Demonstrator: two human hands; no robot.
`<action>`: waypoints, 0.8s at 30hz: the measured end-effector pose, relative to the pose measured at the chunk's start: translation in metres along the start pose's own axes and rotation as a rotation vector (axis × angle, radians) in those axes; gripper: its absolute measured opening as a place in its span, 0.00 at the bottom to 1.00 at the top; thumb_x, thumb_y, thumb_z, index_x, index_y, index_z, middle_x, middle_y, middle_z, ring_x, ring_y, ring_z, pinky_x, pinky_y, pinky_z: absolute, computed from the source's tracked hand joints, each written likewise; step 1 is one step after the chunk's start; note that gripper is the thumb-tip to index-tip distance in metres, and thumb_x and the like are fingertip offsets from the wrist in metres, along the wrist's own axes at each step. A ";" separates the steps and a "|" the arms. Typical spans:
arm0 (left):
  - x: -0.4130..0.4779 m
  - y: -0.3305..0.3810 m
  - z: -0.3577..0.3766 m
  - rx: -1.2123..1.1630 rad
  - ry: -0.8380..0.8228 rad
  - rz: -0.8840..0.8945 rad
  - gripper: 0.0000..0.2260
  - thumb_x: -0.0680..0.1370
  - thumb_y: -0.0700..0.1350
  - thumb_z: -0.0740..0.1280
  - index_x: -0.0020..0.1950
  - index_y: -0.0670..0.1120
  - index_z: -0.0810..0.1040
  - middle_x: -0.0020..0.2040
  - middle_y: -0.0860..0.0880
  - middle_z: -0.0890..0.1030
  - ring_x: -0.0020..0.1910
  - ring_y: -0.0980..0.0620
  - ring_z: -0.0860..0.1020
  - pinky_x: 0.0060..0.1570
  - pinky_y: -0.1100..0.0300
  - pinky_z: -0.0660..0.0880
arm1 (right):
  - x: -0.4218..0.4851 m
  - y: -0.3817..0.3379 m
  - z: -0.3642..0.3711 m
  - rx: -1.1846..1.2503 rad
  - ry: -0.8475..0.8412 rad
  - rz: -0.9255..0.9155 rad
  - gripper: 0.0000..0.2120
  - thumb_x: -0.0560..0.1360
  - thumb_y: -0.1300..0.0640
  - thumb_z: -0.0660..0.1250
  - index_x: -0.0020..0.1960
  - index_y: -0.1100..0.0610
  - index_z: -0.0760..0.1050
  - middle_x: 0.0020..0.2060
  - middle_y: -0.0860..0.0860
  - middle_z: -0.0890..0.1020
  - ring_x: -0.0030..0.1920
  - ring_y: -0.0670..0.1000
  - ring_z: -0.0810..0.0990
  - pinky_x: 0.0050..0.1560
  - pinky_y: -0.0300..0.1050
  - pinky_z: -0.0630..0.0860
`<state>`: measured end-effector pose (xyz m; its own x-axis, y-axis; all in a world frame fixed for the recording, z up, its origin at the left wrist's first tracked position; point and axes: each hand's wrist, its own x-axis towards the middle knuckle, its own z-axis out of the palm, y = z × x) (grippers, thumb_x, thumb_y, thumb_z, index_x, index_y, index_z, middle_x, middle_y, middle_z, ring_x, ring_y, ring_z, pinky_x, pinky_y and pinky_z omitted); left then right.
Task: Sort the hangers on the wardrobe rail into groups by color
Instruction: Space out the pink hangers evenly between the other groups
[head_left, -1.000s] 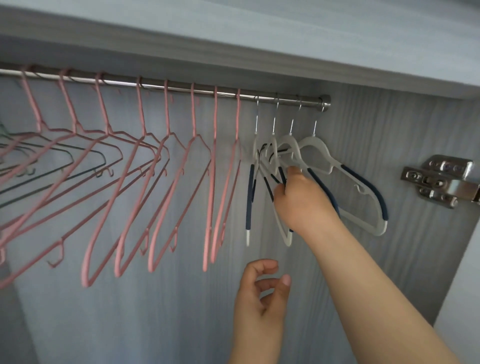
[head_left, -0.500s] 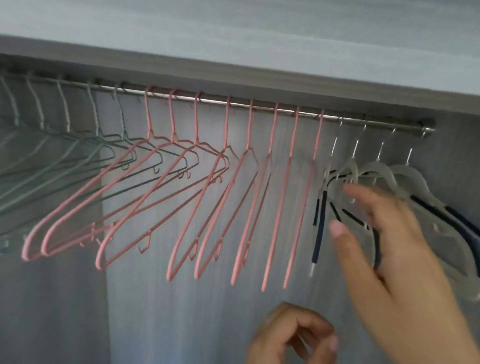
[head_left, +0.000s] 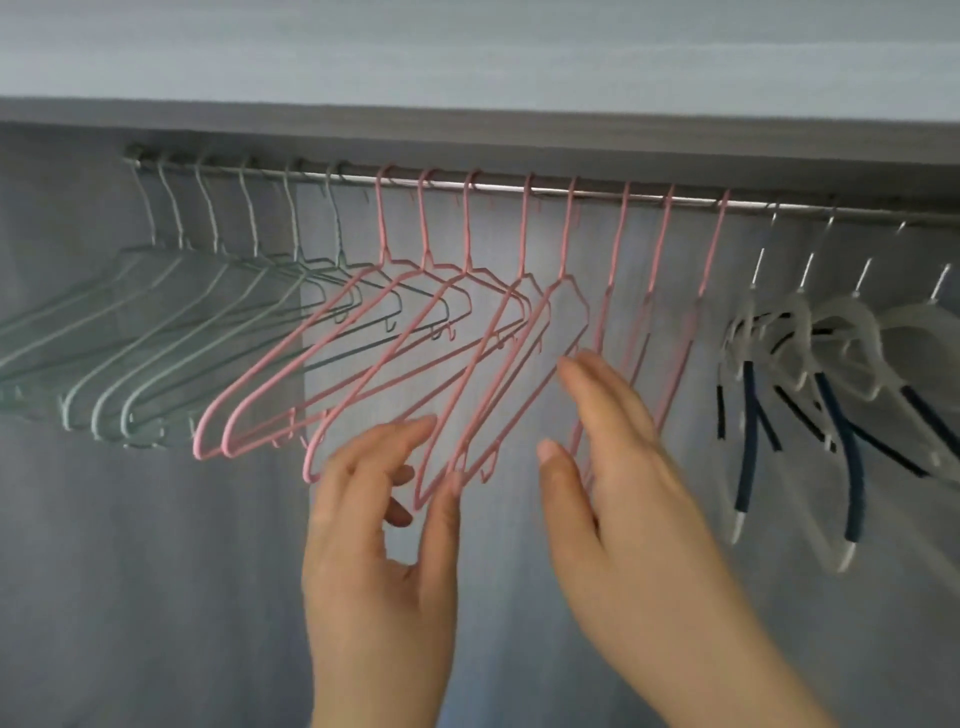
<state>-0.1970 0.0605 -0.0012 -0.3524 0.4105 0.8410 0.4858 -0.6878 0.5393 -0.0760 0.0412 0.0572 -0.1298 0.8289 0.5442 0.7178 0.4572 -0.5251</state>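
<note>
— Three colour groups hung along the rail (head_left: 519, 188): green hangers (head_left: 156, 364) left, pink hangers (head_left: 415, 364) middle, white hangers (head_left: 831, 364) right.
— And the grips?
— Left hand (head_left: 379, 545) and right hand (head_left: 623, 493) spread open at the pink ones, clasping nothing.

There is only one view, from a camera on the person's head. It looks forward and slightly upward into the wardrobe, close to the rail (head_left: 519, 188), which crosses the picture from the upper left to the right edge. Both raised hands enter from the bottom edge.
</note>
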 end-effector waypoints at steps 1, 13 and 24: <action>0.006 -0.004 -0.004 0.015 0.000 -0.013 0.14 0.71 0.52 0.62 0.56 0.62 0.71 0.51 0.66 0.72 0.46 0.61 0.74 0.43 0.75 0.69 | 0.002 -0.005 0.002 0.017 0.002 0.000 0.25 0.79 0.51 0.49 0.74 0.44 0.45 0.73 0.34 0.45 0.69 0.30 0.44 0.53 0.12 0.36; 0.077 -0.067 -0.063 0.040 -0.282 -0.016 0.16 0.71 0.57 0.65 0.58 0.57 0.74 0.49 0.60 0.79 0.46 0.63 0.77 0.43 0.70 0.70 | 0.044 -0.060 0.074 -0.228 0.137 -0.010 0.27 0.78 0.58 0.53 0.75 0.53 0.48 0.75 0.46 0.50 0.74 0.45 0.48 0.62 0.23 0.38; 0.064 -0.103 -0.039 -0.107 -0.658 -0.055 0.23 0.77 0.46 0.58 0.71 0.51 0.57 0.55 0.53 0.72 0.58 0.55 0.67 0.47 0.76 0.59 | 0.106 -0.066 0.089 -0.721 0.103 0.463 0.19 0.75 0.66 0.56 0.65 0.68 0.62 0.60 0.62 0.75 0.59 0.61 0.74 0.54 0.49 0.72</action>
<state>-0.3005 0.1346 -0.0046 0.2031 0.7030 0.6815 0.3867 -0.6971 0.6038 -0.1976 0.1274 0.0914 0.3207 0.8317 0.4531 0.9466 -0.2648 -0.1839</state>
